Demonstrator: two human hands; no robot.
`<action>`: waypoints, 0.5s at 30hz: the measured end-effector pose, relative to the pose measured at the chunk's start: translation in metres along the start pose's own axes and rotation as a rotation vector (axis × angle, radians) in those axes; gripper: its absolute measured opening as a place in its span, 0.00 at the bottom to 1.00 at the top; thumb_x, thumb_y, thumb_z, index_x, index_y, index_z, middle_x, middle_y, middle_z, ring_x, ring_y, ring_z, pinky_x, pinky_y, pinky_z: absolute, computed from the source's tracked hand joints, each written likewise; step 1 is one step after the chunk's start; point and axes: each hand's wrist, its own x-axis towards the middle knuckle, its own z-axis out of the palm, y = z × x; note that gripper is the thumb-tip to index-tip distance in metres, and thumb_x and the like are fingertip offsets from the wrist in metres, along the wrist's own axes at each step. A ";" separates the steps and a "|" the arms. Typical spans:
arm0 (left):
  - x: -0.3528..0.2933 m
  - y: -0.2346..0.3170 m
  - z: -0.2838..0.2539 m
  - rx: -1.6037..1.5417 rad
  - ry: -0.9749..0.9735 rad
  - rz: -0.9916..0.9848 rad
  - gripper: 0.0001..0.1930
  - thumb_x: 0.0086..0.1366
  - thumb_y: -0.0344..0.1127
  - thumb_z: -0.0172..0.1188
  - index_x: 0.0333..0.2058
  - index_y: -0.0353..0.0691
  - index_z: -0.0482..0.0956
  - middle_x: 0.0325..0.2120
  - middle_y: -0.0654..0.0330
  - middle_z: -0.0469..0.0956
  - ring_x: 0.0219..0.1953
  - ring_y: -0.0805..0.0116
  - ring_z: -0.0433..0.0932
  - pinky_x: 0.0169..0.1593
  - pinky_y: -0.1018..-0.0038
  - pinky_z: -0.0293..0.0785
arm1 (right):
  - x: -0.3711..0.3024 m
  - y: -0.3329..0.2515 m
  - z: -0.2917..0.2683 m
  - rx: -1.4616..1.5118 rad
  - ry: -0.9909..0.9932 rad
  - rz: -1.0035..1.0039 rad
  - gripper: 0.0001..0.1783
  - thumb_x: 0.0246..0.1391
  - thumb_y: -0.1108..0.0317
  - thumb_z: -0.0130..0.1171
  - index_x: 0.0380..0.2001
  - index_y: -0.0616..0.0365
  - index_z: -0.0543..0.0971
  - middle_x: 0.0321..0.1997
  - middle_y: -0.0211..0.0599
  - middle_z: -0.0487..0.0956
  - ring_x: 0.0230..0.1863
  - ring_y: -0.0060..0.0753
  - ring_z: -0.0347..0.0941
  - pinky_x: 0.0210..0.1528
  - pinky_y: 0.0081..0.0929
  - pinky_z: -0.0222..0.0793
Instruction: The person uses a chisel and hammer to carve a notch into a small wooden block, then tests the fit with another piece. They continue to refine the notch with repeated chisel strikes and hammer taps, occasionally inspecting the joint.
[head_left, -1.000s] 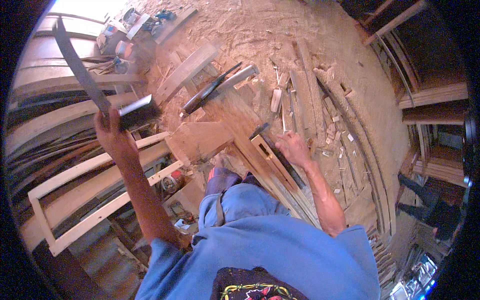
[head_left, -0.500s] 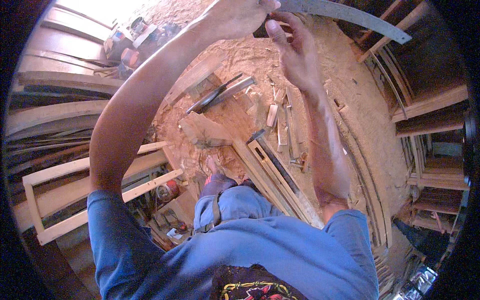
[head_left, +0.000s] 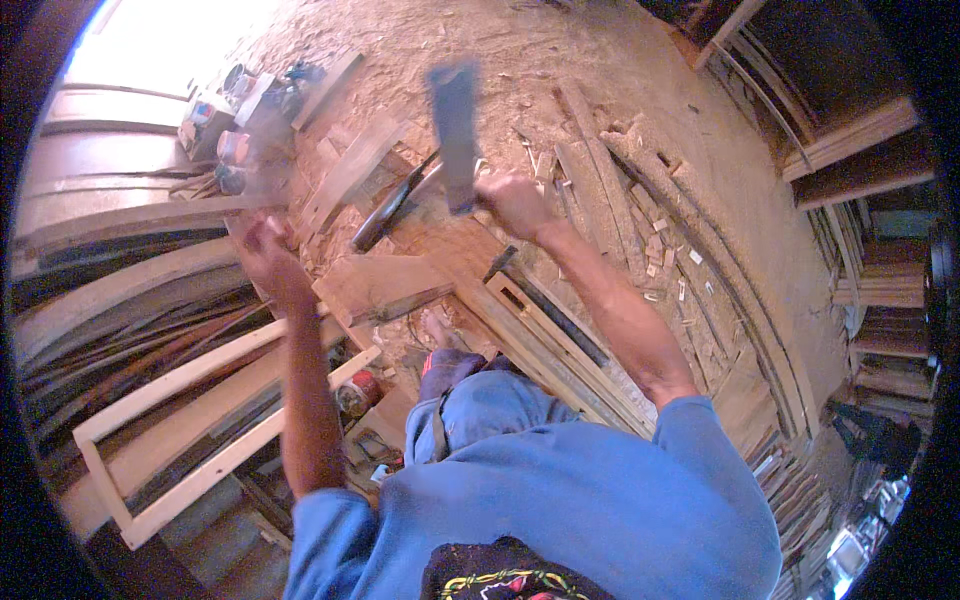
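Note:
In my right hand is a handsaw, its broad grey blade standing up past my fist and blurred by motion. The teeth and most of the handle cannot be made out. My left hand is out to the left, beside the stacked boards; its fingers are smeared, and nothing plainly shows in it. Between my hands lies a wide wooden board, low in front of my legs. A long dark tool rests on the wood just beyond it.
A pale wooden frame leans at my left near curved stacked planks. Slotted timbers run from my lap toward the middle. Tins stand at the far left. Sawdust and offcuts cover the floor; shelving is at the right.
My hands have come apart. The right one has brought the saw down and left, with the blade now upright instead of pointing right. My left hand has dropped down toward the left.

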 end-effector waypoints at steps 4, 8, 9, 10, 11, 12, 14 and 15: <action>-0.131 -0.091 -0.039 0.508 -0.514 -0.347 0.13 0.65 0.40 0.62 0.43 0.37 0.78 0.35 0.59 0.79 0.39 0.65 0.76 0.46 0.69 0.72 | -0.003 -0.010 0.064 0.024 -0.009 -0.290 0.14 0.52 0.70 0.56 0.44 0.50 0.81 0.46 0.29 0.83 0.50 0.37 0.78 0.53 0.38 0.74; -0.181 -0.114 -0.035 0.473 -0.854 -0.398 0.21 0.62 0.48 0.67 0.46 0.37 0.81 0.41 0.55 0.83 0.44 0.59 0.79 0.52 0.64 0.72 | 0.003 -0.017 0.103 -0.035 -0.047 -0.377 0.15 0.54 0.66 0.55 0.45 0.46 0.81 0.47 0.25 0.83 0.52 0.33 0.77 0.58 0.37 0.70; -0.182 -0.114 -0.030 0.434 -0.851 -0.417 0.22 0.62 0.48 0.67 0.46 0.37 0.81 0.41 0.56 0.82 0.44 0.59 0.78 0.51 0.64 0.72 | 0.003 -0.017 0.109 -0.034 -0.055 -0.389 0.15 0.54 0.66 0.54 0.45 0.45 0.81 0.47 0.25 0.83 0.52 0.33 0.76 0.58 0.36 0.69; -0.181 -0.113 -0.027 0.409 -0.861 -0.372 0.22 0.63 0.48 0.67 0.47 0.37 0.81 0.42 0.57 0.82 0.43 0.59 0.78 0.51 0.63 0.72 | 0.002 -0.016 0.114 -0.039 -0.095 -0.395 0.15 0.55 0.65 0.54 0.45 0.45 0.81 0.47 0.25 0.83 0.52 0.32 0.76 0.59 0.35 0.68; -0.176 -0.113 -0.021 0.405 -0.896 -0.390 0.23 0.62 0.50 0.67 0.47 0.37 0.81 0.43 0.56 0.82 0.44 0.58 0.78 0.52 0.63 0.71 | 0.001 -0.015 0.117 -0.032 -0.053 -0.412 0.14 0.55 0.64 0.54 0.45 0.44 0.81 0.47 0.24 0.83 0.52 0.32 0.76 0.59 0.35 0.68; -0.174 -0.113 -0.019 0.426 -0.898 -0.389 0.25 0.61 0.51 0.68 0.48 0.37 0.80 0.44 0.55 0.82 0.47 0.57 0.77 0.53 0.62 0.71 | 0.000 -0.014 0.120 -0.029 -0.040 -0.421 0.14 0.56 0.64 0.53 0.45 0.44 0.81 0.47 0.24 0.83 0.52 0.31 0.76 0.58 0.35 0.68; -0.170 -0.115 -0.015 0.497 -0.950 -0.335 0.29 0.58 0.52 0.71 0.51 0.38 0.79 0.48 0.53 0.81 0.51 0.55 0.77 0.56 0.61 0.71 | 0.000 -0.013 0.125 -0.044 -0.042 -0.424 0.14 0.56 0.63 0.53 0.45 0.43 0.81 0.46 0.23 0.83 0.52 0.30 0.76 0.58 0.35 0.67; -0.169 -0.117 -0.014 0.478 -0.945 -0.324 0.27 0.59 0.52 0.70 0.49 0.39 0.79 0.46 0.53 0.81 0.50 0.55 0.77 0.55 0.61 0.71 | 0.000 -0.012 0.127 -0.063 -0.057 -0.419 0.14 0.57 0.63 0.53 0.45 0.43 0.81 0.46 0.23 0.83 0.51 0.30 0.76 0.58 0.36 0.67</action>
